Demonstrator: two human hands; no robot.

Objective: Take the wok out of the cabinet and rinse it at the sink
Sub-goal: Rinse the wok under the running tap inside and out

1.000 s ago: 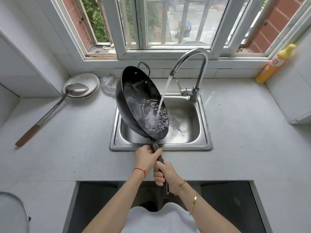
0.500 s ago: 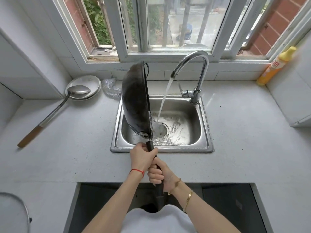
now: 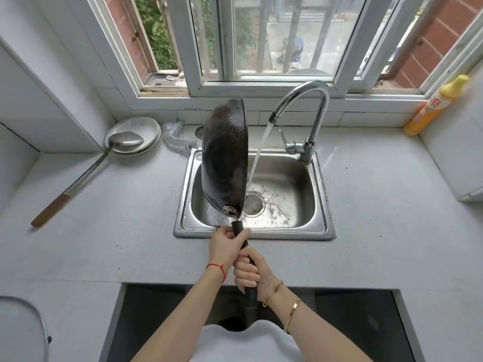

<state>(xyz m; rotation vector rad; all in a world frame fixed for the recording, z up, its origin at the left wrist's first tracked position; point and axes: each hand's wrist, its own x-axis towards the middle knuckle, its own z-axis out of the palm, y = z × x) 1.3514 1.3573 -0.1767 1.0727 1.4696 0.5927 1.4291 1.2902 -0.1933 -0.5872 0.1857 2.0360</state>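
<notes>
Head view: a wok point(image 3: 224, 155) stands on edge over the left half of a steel sink point(image 3: 322, 205), its dark underside facing left and its handle point(image 3: 241, 237) pointing toward the person. Both hands are wrapped around that handle, the left hand point(image 3: 226, 248) farther up, the right hand point(image 3: 251, 270) nearer the body. Water point(image 3: 258, 155) streams from the tap point(image 3: 312, 118) just right of the wok's rim and splashes around the drain point(image 3: 252, 202). On the desk point(image 3: 117, 231) to the left, a ladle point(image 3: 86, 173) rests with its bowl on stacked plates point(image 3: 147, 126). A yellow bottle point(image 3: 436, 105) stands at the far right.
</notes>
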